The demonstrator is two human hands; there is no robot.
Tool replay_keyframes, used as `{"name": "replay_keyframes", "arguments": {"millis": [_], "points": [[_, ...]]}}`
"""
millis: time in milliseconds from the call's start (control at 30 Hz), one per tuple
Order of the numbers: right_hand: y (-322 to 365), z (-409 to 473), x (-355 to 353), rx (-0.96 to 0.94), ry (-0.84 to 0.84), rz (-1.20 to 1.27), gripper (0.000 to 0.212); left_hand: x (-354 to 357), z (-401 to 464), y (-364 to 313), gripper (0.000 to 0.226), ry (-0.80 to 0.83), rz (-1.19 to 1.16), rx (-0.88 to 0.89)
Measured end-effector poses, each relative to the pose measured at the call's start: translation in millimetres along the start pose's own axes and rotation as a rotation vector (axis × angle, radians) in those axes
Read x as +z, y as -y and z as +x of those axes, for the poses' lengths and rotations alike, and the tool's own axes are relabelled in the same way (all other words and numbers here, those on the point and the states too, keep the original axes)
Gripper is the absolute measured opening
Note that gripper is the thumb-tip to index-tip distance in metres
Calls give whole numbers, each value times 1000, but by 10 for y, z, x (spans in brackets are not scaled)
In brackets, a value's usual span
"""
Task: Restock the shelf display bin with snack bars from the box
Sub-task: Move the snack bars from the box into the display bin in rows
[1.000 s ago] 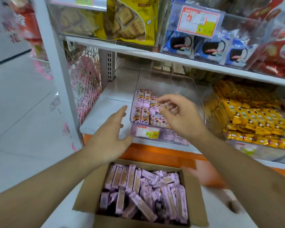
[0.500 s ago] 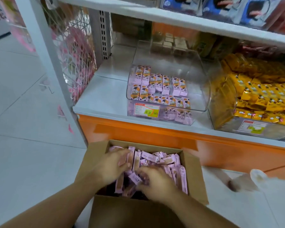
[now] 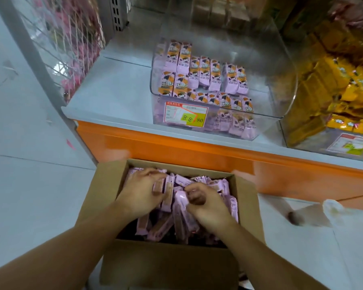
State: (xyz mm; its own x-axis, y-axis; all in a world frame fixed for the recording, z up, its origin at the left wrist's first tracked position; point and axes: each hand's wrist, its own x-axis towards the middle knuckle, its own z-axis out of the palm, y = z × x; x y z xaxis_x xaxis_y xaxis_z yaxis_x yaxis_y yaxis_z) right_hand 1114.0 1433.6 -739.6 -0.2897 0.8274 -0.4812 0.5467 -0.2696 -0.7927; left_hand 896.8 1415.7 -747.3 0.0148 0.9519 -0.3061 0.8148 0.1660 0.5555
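Plainly the gathering step is in hand: the snack bars point(image 3: 176, 206), slim pink-purple wrapped sticks, lie jumbled in the open cardboard box point(image 3: 166, 264) on the floor below the shelf point(image 3: 113, 88), and both hands are down among them. The left hand point(image 3: 140, 191) has its fingers curled over a few bars near the box's far left side, its grip closed on them. The right hand point(image 3: 205, 206) pinches one pale pink bar by its end, fingers bent round it.

Next, as I judge it, each handful must be lifted clear of the box wall, carried up over the orange shelf edge point(image 3: 197, 149) and laid into the clear display bin point(image 3: 266, 122), which holds neat rows on its left and middle but bare floor at the right. Loose wrappers may slip from a full hand. A yellow-wrapped bin point(image 3: 333, 97) stands just beside it.
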Motion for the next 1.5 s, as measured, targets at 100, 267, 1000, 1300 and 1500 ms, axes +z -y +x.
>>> {"name": "replay_keyframes", "arguments": {"millis": [100,267,1000,1300,1500], "points": [[69,-5,-85,96,-47,96,39,-9,-30,-8,56,1,-73,30],[81,-5,-80,120,-108,238,38,47,-49,70,49,49,61,46],[643,-418,-388,271,-43,716,24,-562,-495,-280,26,-77,-512,-150],[1375,-1143,-979,34,-55,634,46,-1531,-1284,-1327,31,-97,-689,122],[1772,-1539,-1167,-101,-29,617,60,-1757,-1666,-1647,35,-107,-672,237]]}}
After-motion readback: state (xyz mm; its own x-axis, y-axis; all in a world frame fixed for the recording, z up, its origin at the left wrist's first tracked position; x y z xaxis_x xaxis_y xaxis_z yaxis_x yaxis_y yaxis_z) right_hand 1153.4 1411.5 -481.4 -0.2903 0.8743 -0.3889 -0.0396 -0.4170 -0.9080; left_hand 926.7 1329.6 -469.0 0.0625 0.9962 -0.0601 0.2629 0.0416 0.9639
